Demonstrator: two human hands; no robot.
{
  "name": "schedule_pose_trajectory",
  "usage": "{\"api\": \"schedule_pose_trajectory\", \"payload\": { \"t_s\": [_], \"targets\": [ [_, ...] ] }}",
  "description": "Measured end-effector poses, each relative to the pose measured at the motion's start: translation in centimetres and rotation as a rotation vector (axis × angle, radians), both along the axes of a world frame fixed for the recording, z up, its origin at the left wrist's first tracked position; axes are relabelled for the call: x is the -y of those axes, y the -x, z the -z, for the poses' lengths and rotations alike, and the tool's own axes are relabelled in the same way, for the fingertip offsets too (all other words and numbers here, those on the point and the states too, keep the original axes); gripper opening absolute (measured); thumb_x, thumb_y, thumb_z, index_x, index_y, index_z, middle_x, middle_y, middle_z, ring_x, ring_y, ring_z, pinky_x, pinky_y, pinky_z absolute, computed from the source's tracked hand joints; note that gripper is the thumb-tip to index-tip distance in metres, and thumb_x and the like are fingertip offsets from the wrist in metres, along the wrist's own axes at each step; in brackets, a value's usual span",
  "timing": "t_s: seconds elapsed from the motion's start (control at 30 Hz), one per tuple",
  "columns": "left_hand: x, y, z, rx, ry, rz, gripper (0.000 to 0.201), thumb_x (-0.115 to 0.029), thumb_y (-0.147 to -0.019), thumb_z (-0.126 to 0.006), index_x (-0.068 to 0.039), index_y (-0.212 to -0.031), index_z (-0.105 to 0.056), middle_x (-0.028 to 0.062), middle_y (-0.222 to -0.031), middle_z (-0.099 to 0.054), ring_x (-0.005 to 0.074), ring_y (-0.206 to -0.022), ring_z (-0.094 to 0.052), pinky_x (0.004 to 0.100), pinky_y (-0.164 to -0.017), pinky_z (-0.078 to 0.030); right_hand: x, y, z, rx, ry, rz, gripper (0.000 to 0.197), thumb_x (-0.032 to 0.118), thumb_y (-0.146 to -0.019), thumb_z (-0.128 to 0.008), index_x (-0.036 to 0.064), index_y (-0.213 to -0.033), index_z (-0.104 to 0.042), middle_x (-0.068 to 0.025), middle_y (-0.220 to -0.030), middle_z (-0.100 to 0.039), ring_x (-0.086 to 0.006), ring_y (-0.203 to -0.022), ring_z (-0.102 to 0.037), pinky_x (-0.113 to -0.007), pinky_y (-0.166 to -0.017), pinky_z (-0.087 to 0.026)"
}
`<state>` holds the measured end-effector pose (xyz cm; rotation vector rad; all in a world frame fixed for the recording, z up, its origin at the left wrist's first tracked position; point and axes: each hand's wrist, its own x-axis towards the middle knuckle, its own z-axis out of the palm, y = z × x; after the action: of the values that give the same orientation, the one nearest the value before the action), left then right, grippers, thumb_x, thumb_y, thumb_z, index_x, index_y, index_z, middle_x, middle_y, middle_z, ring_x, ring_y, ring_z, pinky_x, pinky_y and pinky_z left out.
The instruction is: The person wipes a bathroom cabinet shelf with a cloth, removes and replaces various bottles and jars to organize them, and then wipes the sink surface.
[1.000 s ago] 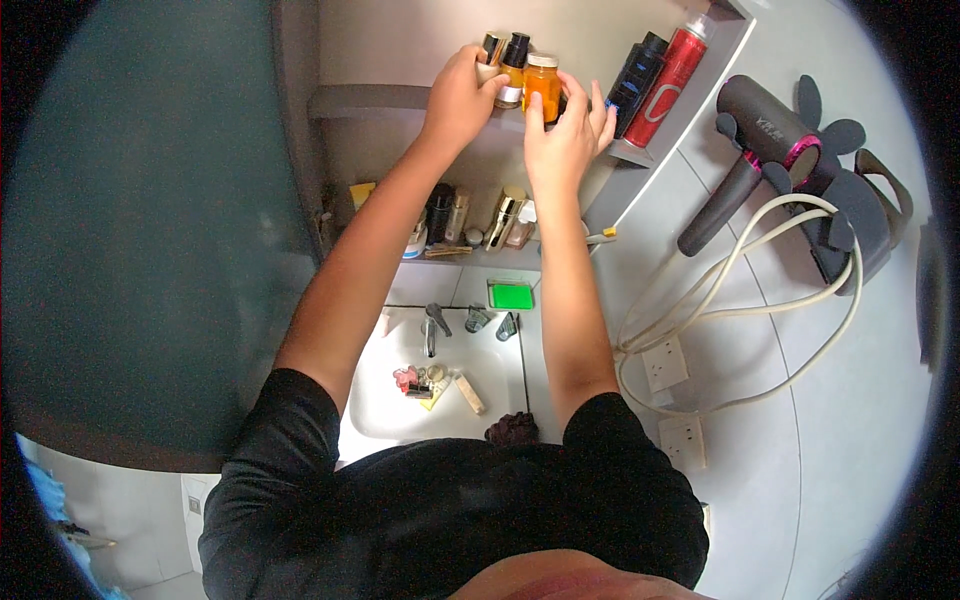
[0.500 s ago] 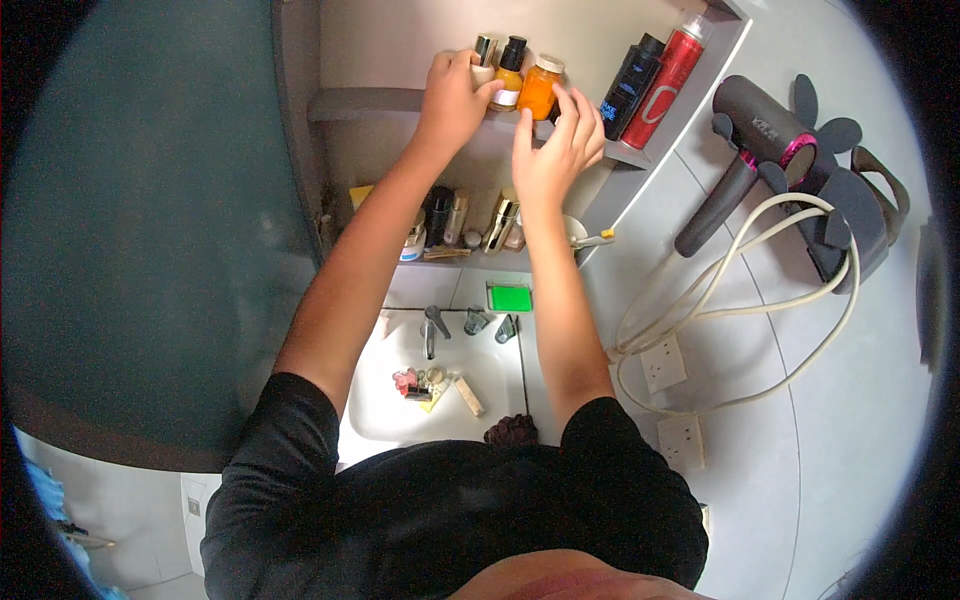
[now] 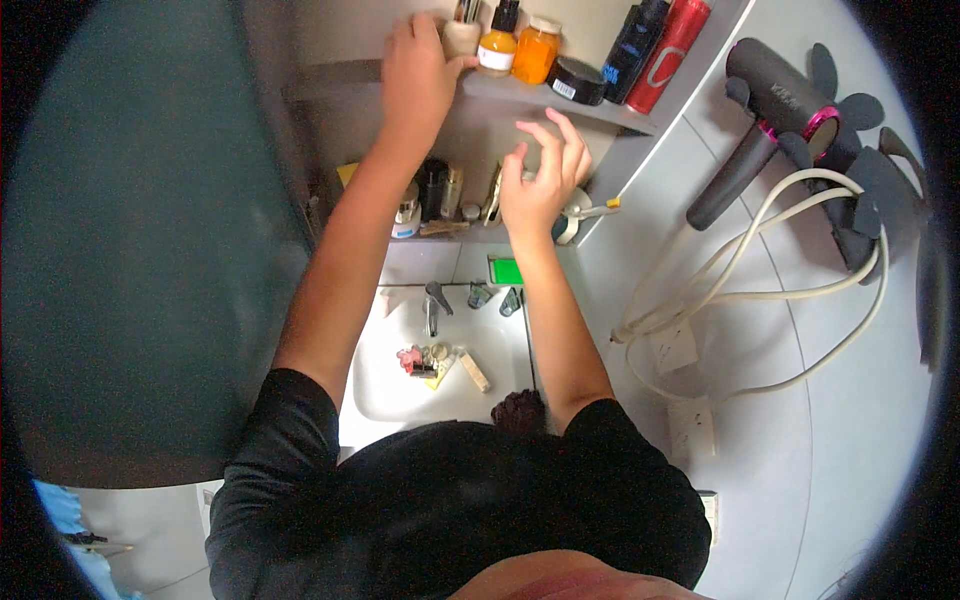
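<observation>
Bathrm wall [image 3: 755, 440] is flanked at far L by a dark panel [image 3: 140, 250]. L hand [image 3: 415, 75] is placed at the upper shelf [image 3: 530, 97], just beside a cream btl [image 3: 461, 40], thumb near a yellow btl [image 3: 497, 50], fingers bent; whether anything is gripped can't be told. Next, an amber jar [image 3: 537, 52] is stood upright. R hand [image 3: 545, 195] is held below shelf lvl, empty, fingers half-curled & parted. Then a blk tub [image 3: 577, 82], blk btl [image 3: 632, 50] & red can [image 3: 668, 60] are lined up, w/ a dryer [image 3: 775, 85] mounted far R.

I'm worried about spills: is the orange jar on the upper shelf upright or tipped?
Upright: the orange jar stands on its base on the upper shelf, its pale lid at the top.
</observation>
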<state>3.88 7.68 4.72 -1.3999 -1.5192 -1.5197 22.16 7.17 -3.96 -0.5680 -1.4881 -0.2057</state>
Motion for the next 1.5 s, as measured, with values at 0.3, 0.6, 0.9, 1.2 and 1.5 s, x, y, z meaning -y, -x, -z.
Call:
{"api": "schedule_pose_trajectory", "payload": {
  "t_s": [0.3,0.6,0.9,1.2,1.5],
  "targets": [
    [11.2,-3.7,19.7,0.279,-0.255,0.148,0.015,-0.015,-0.096,-0.073,-0.003,-0.096,-0.063,0.0110,-0.088,-0.064,0.0320,-0.077,-0.057,0.0413,-0.069,-0.047,2.1,-4.8,18.9,0.138,0.319,-0.186,0.016,0.001,-0.092,-0.070,0.0096,-0.105,-0.072,-0.0091,-0.108,-0.074,-0.0262,-0.097,-0.067,-0.036,-0.084,-0.052],
    [23.3,-3.7,54.2,0.777,1.451,0.135,0.052,-0.044,-0.108,-0.045,-0.010,-0.093,-0.081,0.0176,-0.098,-0.077,0.0396,-0.098,-0.072,0.0484,-0.093,-0.054,7.1,-11.3,44.9,0.299,1.348,-0.454,0.018,0.007,-0.097,-0.067,0.0097,-0.114,-0.074,-0.0083,-0.084,-0.076,-0.0193,-0.077,-0.074,-0.034,-0.073,-0.057],
    [28.3,-6.5,61.4,0.630,1.805,0.415,0.035,-0.024,-0.099,-0.053,-0.012,-0.123,-0.074,0.0230,-0.114,-0.076,0.0410,-0.111,-0.071,0.0484,-0.102,-0.054,9.2,-13.5,58.5,0.954,1.524,-0.074,0.059,0.024,-0.083,-0.081,0.0054,-0.136,-0.065,-0.0172,-0.128,-0.067,-0.0365,-0.119,-0.064,-0.048,-0.102,-0.052],
    [25.9,-6.7,59.6,0.644,1.861,0.472,0.033,-0.018,-0.097,-0.056,-0.009,-0.125,-0.072,0.0217,-0.119,-0.074,0.0406,-0.114,-0.069,0.0493,-0.104,-0.053,6.7,-14.0,58.5,1.029,1.855,-0.195,0.059,0.025,-0.083,-0.081,0.0033,-0.135,-0.064,-0.0165,-0.119,-0.069,-0.0300,-0.111,-0.067,-0.043,-0.100,-0.053],
    [21.2,-8.8,54.5,-0.121,1.164,0.563,0.072,-0.018,-0.082,-0.086,-0.016,-0.145,-0.052,0.0138,-0.136,-0.064,0.0351,-0.127,-0.061,0.0462,-0.112,-0.048,8.4,-13.5,52.6,0.376,2.497,-1.195,0.049,0.019,-0.100,-0.068,0.0015,-0.145,-0.061,-0.0070,-0.124,-0.069,-0.0176,-0.106,-0.067,-0.034,-0.095,-0.055]
  ]
}}
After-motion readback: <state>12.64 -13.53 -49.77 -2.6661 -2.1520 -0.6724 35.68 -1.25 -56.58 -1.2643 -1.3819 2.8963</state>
